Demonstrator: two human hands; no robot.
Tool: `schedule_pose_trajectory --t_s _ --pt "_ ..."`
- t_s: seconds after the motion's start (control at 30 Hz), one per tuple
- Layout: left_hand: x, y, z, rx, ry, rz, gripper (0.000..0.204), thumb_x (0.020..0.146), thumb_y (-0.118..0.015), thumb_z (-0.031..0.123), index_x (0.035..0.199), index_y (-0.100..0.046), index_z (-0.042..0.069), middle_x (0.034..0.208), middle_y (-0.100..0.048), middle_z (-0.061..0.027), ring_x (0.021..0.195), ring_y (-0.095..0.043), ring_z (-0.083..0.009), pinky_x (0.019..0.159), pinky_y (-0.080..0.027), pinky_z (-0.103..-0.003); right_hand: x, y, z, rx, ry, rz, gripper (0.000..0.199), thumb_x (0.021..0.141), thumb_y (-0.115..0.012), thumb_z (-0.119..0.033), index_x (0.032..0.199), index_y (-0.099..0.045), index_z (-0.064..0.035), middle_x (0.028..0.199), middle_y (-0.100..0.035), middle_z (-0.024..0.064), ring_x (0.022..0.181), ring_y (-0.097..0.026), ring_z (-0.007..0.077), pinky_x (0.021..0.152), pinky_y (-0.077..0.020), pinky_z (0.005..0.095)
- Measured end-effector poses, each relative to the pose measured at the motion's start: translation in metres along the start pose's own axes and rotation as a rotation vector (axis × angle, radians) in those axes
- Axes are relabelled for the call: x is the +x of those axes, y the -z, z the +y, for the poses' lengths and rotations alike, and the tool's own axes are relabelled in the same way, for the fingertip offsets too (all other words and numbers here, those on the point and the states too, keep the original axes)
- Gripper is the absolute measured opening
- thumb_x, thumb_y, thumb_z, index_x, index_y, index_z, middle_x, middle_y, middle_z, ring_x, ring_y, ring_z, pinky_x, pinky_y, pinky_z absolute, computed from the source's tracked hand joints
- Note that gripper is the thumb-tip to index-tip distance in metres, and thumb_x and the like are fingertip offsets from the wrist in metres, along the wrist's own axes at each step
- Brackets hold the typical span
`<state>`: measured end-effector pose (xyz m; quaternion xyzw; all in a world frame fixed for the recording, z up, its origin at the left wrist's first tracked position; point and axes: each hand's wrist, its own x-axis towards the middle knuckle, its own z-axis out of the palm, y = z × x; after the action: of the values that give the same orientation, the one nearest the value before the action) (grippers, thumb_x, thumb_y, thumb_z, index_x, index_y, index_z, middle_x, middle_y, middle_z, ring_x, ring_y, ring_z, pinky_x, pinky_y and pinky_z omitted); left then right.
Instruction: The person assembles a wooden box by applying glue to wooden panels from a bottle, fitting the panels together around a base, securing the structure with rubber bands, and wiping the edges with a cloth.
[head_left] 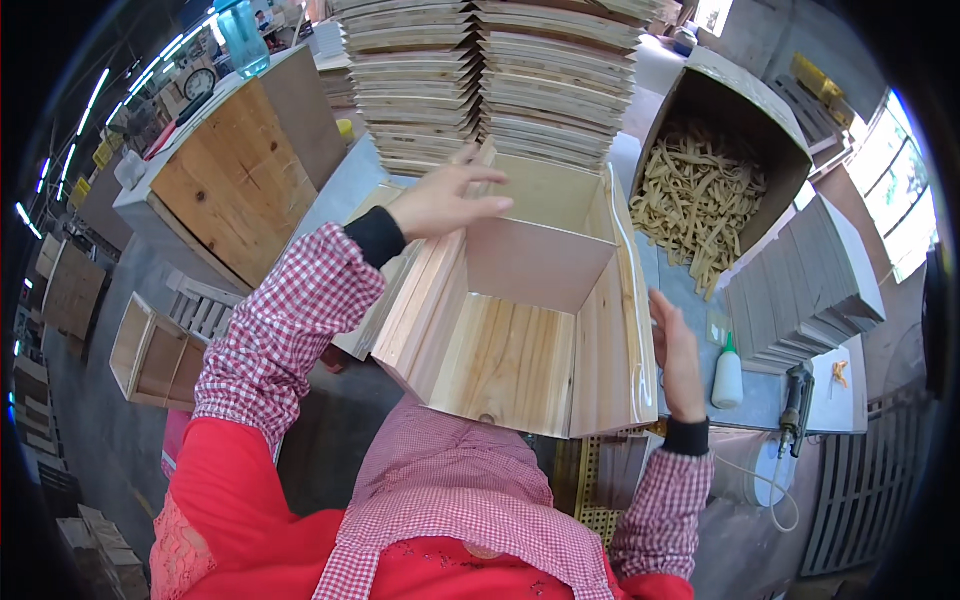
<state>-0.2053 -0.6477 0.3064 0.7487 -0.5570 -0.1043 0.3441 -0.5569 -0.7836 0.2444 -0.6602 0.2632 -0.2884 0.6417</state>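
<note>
A wooden box (520, 350) with its near side open sits in front of me at the table's edge. A pale divider panel (540, 262) stands across its inside. Along the right wall's outer edge runs a glossy whitish line (638, 330). My left hand (450, 198) is over the top of the left wall, fingers spread toward the divider, holding nothing. Beside the right wall is my right hand (678, 352), fingers stretched upward and apart; I cannot tell whether it touches the wood.
Tall stacks of wooden panels (550, 75) rise behind the box. To the right are a carton (790, 110) of yellowish bands, a stack of grey boards (800, 290), a glue bottle (728, 380) and a hand-held power tool (797, 405). A wooden cabinet (240, 170) stands left.
</note>
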Motion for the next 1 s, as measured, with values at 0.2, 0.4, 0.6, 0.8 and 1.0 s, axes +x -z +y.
schedule_pose_trajectory --t_s 0.2,0.4,0.6,0.8,1.0 --pt "0.002 -0.003 0.029 0.215 -0.064 -0.279 0.027 0.088 -0.064 0.024 0.104 -0.073 0.004 0.143 -0.044 -0.0283 0.136 -0.041 -0.0356 0.105 -0.039 -0.038 0.036 -0.032 0.005 0.264 0.015 -0.174 0.062 0.104 -0.031 -0.047 0.133 -0.051 0.0037 0.119 -0.063 0.0086 0.104 -0.06 0.0131 0.092 -0.046 0.0288" --pt "0.004 -0.006 0.023 0.167 -0.078 -0.248 0.024 0.087 -0.064 0.021 0.098 -0.074 0.003 0.134 -0.053 -0.0292 0.135 -0.042 -0.0375 0.105 -0.04 -0.04 0.044 -0.023 0.006 0.216 -0.106 -0.246 0.056 0.101 -0.04 -0.044 0.137 -0.047 -0.0018 0.125 -0.06 0.0111 0.108 -0.059 0.0176 0.093 -0.0464 0.0311" --pt "0.002 -0.007 0.026 0.18 -0.045 -0.224 0.024 0.088 -0.064 0.022 0.098 -0.074 0.003 0.134 -0.053 -0.0283 0.132 -0.046 -0.0377 0.103 -0.041 -0.04 0.042 -0.024 0.006 0.193 -0.055 -0.222 0.053 0.1 -0.042 -0.044 0.132 -0.051 -0.0028 0.118 -0.061 0.0092 0.102 -0.06 0.0164 0.089 -0.0473 0.0307" --pt "0.004 -0.009 0.029 0.195 0.007 -0.229 0.025 0.088 -0.064 0.024 0.097 -0.074 0.003 0.133 -0.054 -0.0285 0.127 -0.05 -0.0394 0.102 -0.042 -0.041 0.041 -0.025 0.004 0.192 -0.052 -0.202 0.05 0.099 -0.043 -0.043 0.127 -0.054 -0.0032 0.111 -0.063 0.0081 0.095 -0.061 0.0154 0.084 -0.0479 0.0296" --pt "0.004 -0.012 0.027 0.195 0.053 -0.204 0.026 0.088 -0.064 0.025 0.096 -0.073 0.002 0.129 -0.056 -0.0285 0.123 -0.053 -0.0394 0.099 -0.044 -0.04 0.039 -0.033 0.0 0.174 0.012 -0.152 0.045 0.102 -0.036 -0.034 0.115 -0.06 0.0015 0.101 -0.064 0.0051 0.087 -0.058 0.0107 0.078 -0.0457 0.0281"
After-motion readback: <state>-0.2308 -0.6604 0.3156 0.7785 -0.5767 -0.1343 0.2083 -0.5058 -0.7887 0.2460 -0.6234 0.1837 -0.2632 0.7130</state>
